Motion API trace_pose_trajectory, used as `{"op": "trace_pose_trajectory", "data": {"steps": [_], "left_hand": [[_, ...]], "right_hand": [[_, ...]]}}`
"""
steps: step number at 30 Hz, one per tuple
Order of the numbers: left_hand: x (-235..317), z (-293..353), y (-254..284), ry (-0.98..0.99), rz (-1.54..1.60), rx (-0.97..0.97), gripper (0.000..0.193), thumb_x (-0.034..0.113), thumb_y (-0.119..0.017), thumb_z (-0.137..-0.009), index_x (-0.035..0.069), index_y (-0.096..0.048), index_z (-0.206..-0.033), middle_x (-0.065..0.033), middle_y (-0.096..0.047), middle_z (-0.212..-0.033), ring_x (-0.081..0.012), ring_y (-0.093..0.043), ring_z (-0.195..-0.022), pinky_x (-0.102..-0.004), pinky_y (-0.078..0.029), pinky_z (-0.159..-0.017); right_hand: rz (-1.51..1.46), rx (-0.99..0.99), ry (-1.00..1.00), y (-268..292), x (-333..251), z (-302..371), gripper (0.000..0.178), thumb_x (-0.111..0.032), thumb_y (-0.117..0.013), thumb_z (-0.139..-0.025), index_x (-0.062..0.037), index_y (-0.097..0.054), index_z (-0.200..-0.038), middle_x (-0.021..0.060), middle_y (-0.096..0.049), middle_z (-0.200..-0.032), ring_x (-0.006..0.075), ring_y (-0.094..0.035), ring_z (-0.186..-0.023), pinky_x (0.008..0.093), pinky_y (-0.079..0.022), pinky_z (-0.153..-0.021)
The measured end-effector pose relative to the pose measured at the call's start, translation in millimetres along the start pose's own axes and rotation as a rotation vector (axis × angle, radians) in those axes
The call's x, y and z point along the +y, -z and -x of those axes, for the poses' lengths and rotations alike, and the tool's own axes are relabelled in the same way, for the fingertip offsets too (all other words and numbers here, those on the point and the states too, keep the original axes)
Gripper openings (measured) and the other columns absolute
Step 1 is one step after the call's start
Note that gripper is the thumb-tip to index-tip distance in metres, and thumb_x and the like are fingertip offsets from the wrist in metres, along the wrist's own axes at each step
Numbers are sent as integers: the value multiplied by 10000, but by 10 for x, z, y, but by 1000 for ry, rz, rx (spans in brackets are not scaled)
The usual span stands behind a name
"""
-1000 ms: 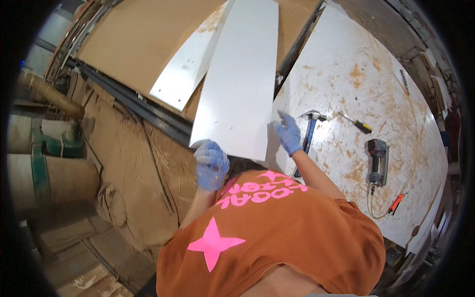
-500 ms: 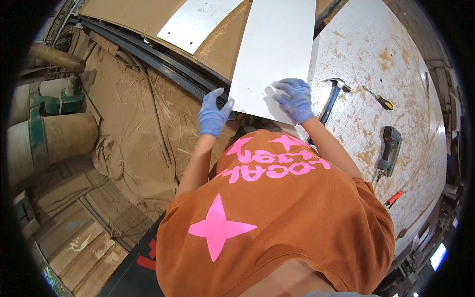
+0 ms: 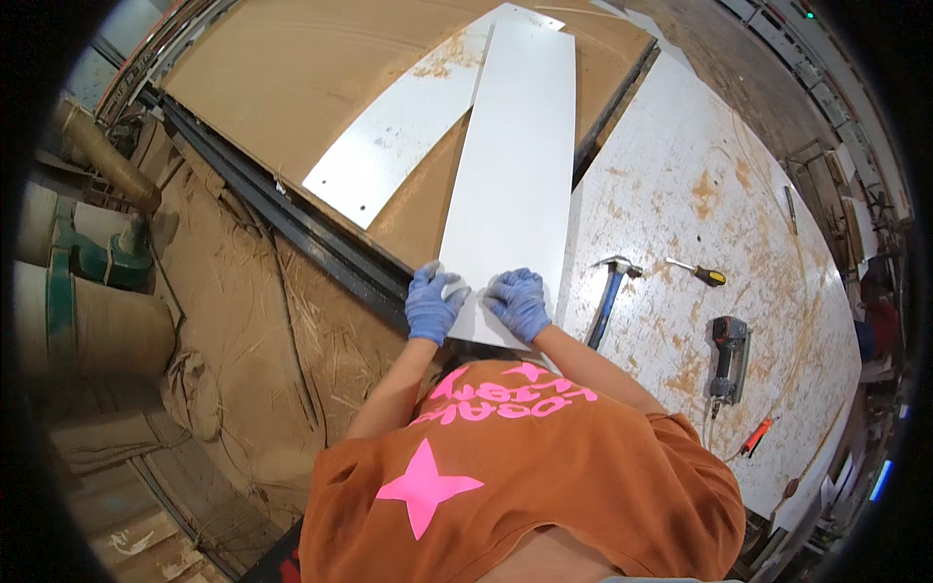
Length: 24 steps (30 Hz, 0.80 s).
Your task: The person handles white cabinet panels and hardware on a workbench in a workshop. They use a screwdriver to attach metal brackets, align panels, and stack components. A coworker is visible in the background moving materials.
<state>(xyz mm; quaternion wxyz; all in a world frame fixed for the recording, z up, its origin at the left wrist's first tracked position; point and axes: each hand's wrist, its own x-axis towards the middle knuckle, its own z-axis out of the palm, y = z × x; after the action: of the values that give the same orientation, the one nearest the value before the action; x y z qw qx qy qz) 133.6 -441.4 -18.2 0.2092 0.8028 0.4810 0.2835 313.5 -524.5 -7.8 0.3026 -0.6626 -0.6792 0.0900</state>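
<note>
A long white board lies lengthwise in front of me, its near end close to my body. Both my hands wear blue gloves. My left hand is over the board's left edge near that end, fingers curled and thumb turned inward. Just across a small gap, my right hand rests on the board's top with bent fingers drawn together. Whatever the fingertips may pinch is too small or hidden to make out.
Another white board slants at left on the brown sheet. On the scuffed white tabletop at right are a claw hammer, a screwdriver, a nail gun and a red-handled tool. Ducting stands at far left.
My hands have come closer together on the board's near end, and their spread fingers have curled in. The view has shifted, showing the far ends of both boards.
</note>
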Motion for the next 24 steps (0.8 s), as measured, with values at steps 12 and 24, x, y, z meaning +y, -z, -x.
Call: {"op": "trace_pose_trajectory", "data": {"steps": [12,24], "left_hand": [[51,111,94,-102,-16,-21,265,277,-757,-742,156,-680,-964,-169,-514,-1269,-318,-530,-1140,-382,-460,-931],[67,70,69,-110,110,-87,201,175,-819,-658,126,-713,-821,-172,-458,-1361,-341,-474,-1198,-381,-446,-949]], "right_hand": [[49,16,72,-15,0,54,102,-272,-668,-736,-185,-638,-781,10,-610,-875,238,-557,-841,412,-387,-755],[-3,55,184,-26,137,99,128,-275,-678,-716,-164,-616,-728,21,-603,-808,234,-579,-794,415,-433,-708]]}}
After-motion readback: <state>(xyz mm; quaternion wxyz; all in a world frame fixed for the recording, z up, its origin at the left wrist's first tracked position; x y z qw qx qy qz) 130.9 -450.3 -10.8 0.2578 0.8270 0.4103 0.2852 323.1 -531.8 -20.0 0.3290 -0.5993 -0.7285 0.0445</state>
